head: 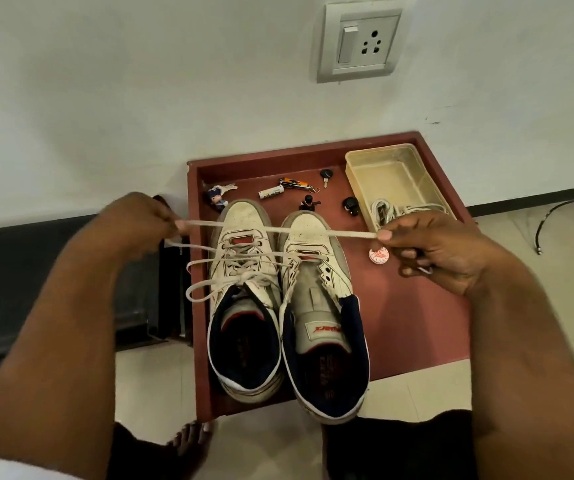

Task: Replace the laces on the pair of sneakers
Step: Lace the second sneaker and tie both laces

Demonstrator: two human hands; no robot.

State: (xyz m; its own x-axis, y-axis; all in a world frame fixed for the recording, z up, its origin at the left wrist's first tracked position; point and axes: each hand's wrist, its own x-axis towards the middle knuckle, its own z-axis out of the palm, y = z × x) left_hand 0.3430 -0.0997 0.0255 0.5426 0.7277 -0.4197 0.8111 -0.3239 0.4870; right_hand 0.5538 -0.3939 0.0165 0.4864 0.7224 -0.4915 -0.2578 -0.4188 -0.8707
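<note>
Two sneakers (pixel 285 306) point toe-first toward the wall; left hand (pixel 136 220) and right hand (pixel 431 247) pinch one lace (pixel 278 230) stretched crosswise.

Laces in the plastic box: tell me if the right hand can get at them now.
Probably yes: the laces lie in the open plastic box just beyond the right hand, but its grip holds the stretched lace.

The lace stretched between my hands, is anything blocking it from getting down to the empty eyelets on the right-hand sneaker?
Nothing visible blocks it. The lace, pinched by the left hand and the right hand, spans above both toes. The right-hand sneaker lies open below, its upper eyelets bare. The left-hand sneaker sits beside it, its loose loops trailing left.
</note>
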